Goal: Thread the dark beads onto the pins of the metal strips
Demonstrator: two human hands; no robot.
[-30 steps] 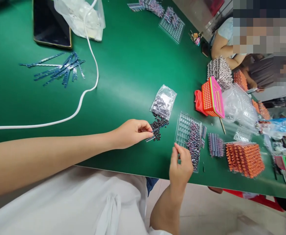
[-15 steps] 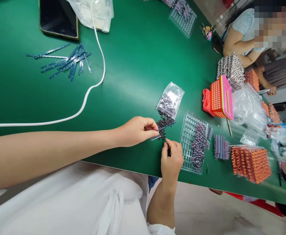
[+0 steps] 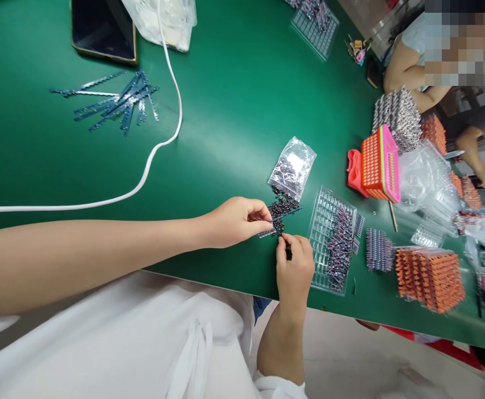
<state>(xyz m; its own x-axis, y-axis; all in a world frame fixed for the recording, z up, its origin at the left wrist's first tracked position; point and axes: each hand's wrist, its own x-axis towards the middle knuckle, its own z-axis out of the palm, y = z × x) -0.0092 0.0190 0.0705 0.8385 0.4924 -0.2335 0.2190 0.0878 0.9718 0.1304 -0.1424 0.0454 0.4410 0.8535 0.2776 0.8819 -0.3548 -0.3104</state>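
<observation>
My left hand (image 3: 240, 223) is closed in a pinch around a thin dark blue strip (image 3: 266, 234), one end of which shows below the fingertips. Dark, shiny small beads (image 3: 282, 204) lie heaped beside these fingers, and another blue strip rests across them. At the lower edge of the heap, my right hand (image 3: 295, 265) has thumb and forefinger pressed together; whatever is between them is too small to make out. Above the heap lies a clear plastic bag (image 3: 292, 165) of the same beads. Right of my right hand sits a clear compartment tray (image 3: 319, 244), partly covered with slim purplish beaded pieces (image 3: 340, 246).
A white cable (image 3: 151, 160) curves over the green table, near loose blue strips (image 3: 129, 100) and a dark tablet or phone (image 3: 103, 33). To the right stand an orange-and-pink basket (image 3: 379, 163) and stacked orange pieces (image 3: 429, 277). Another person (image 3: 404, 66) is at the far side.
The view has shifted slightly, so most things sit a little further right. Both my hands keep nearly the same place at the beads. The other person's hand at far right has moved lower.
</observation>
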